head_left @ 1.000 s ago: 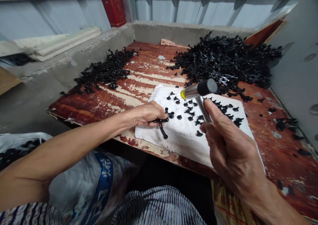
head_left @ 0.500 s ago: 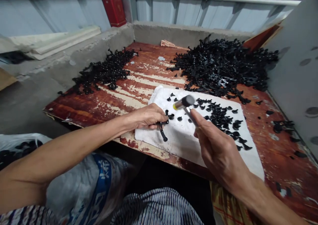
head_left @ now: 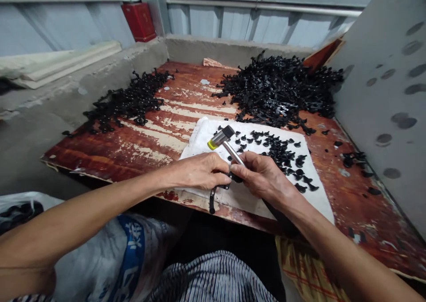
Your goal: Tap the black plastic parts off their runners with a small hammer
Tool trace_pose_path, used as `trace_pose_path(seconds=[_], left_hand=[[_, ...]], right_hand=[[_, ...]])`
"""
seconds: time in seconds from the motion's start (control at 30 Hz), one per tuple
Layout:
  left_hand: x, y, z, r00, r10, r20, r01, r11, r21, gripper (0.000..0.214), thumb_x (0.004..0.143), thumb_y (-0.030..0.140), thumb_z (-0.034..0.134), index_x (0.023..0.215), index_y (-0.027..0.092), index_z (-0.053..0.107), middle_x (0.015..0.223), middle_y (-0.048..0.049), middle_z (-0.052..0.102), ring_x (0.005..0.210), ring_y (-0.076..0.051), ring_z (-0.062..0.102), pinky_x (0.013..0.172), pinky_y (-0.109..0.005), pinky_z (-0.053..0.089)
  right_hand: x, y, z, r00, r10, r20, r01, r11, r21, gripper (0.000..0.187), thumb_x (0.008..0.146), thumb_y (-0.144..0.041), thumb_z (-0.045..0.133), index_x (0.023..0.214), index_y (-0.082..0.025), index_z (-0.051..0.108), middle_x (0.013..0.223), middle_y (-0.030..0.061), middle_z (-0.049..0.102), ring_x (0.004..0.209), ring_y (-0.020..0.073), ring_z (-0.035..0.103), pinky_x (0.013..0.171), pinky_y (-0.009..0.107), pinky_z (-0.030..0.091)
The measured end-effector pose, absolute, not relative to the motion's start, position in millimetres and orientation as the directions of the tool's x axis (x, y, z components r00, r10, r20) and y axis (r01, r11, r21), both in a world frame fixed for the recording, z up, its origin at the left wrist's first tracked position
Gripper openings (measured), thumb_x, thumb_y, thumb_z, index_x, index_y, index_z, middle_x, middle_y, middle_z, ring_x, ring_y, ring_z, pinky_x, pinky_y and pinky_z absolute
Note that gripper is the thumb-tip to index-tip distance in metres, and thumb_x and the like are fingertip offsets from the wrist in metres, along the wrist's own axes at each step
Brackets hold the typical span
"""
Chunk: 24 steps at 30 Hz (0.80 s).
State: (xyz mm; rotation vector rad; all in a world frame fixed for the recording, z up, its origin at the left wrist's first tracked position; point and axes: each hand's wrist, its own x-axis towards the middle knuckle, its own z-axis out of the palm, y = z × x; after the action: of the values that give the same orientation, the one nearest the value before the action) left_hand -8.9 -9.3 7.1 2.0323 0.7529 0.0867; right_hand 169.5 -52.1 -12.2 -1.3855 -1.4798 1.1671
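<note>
Over the front of the white cloth [head_left: 256, 200], my left hand [head_left: 203, 171] is closed on a black plastic arm piece [head_left: 212, 200], whose strip end hangs toward the table edge. My right hand [head_left: 262, 173] grips the metal shaft of a small mallet [head_left: 221, 137]. The mallet head, one end black and the other yellow, points up and left above my left hand. Beside the shaft, my right fingertips meet a small black cup-shaped piece [head_left: 235, 177] next to the arm piece; whether the two are joined is hidden. More small black pieces [head_left: 279, 151] lie scattered on the cloth.
A large heap of black parts [head_left: 282, 86] stands at the back right, a smaller pile [head_left: 128, 100] at the left. A grey panel [head_left: 382, 84] borders the worn red table [head_left: 146, 146] on the right. A white sack [head_left: 93, 257] sits below, left.
My right hand has come in close to my left hand, with its fingertips now at the black piece. The mallet has moved left and the arm piece has come nearer the table edge.
</note>
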Motion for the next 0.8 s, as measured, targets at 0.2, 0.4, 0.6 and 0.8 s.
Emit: trace_pose_path(seconds=[0.2,0.4,0.6,0.8], left_hand=[[-14.4,-23.3,0.5,0.393,0.874,-0.286,0.355,0.143,0.924,0.037,0.074,0.035,0.069,0.102,0.016,0.052,0.077,0.0007,0.060,0.060,-0.010,0.056,0.053,-0.022,0.043],[3.6,-36.1,5.9,0.395,0.764,-0.510,-0.022,0.563,0.826,0.017,0.080,0.016,0.063,0.089,0.016,0.049,0.073,-0.0011,0.062,0.053,-0.011,0.060,0.044,-0.023,0.047],[10.3,-14.7,6.5,0.331,0.797,-0.505,0.082,0.508,0.857,0.019,0.082,0.008,0.059,0.067,0.014,0.049,0.053,0.0038,0.051,0.032,-0.002,0.037,0.028,-0.014,0.024],[6.7,14.3,0.2,0.305,0.796,-0.523,0.169,0.495,0.852,0.022,0.081,0.003,0.059,0.062,0.011,0.051,0.053,0.0032,0.051,0.029,0.002,0.030,0.028,-0.013,0.016]], right_hand=[[170.8,-65.2,-7.9,0.008,0.985,-0.172,0.068,-0.172,-0.983,0.028,0.071,-0.044,0.066,0.073,-0.019,0.053,0.051,-0.0095,0.037,0.036,0.0051,0.029,0.031,0.019,0.025],[163.5,-64.6,-14.0,0.072,0.978,-0.194,-0.050,-0.190,-0.980,0.029,0.069,-0.042,0.069,0.074,-0.019,0.053,0.050,-0.0092,0.039,0.036,0.0051,0.030,0.029,0.017,0.026],[167.6,-80.8,-18.6,0.090,0.978,-0.190,-0.096,-0.182,-0.979,0.029,0.072,-0.042,0.070,0.082,-0.019,0.056,0.057,-0.0058,0.052,0.036,0.0051,0.035,0.029,0.016,0.028],[174.3,-99.4,-31.1,0.109,0.972,-0.209,-0.241,-0.178,-0.954,0.035,0.072,-0.045,0.072,0.084,-0.019,0.052,0.080,-0.0003,0.063,0.041,0.0037,0.039,0.029,0.015,0.030]])
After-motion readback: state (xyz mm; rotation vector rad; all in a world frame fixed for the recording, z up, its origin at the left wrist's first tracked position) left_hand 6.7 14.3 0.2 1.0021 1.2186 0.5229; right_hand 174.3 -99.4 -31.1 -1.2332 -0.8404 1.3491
